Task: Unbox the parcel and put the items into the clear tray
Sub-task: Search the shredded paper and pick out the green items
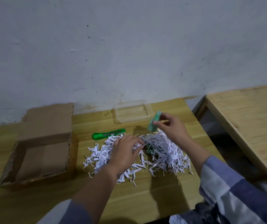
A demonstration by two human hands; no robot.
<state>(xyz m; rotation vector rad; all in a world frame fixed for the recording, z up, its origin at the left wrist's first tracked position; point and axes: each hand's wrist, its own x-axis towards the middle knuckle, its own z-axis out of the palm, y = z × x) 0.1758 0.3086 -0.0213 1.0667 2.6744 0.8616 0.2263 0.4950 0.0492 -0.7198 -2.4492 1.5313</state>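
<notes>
Up above the shredded paper [137, 157], the right hand [171, 130] pinches a small green bottle [154, 122] between thumb and fingers, tilted, just in front of the clear tray [132, 113] at the table's [145, 199] far edge. More green items [150, 150] lie half buried in the paper, where the left hand [124, 152] reaches in with curled fingers; what it grips, I cannot tell. A green box cutter [107, 134] lies just behind the pile. An open cardboard box [39, 151] sits at the left edge.
</notes>
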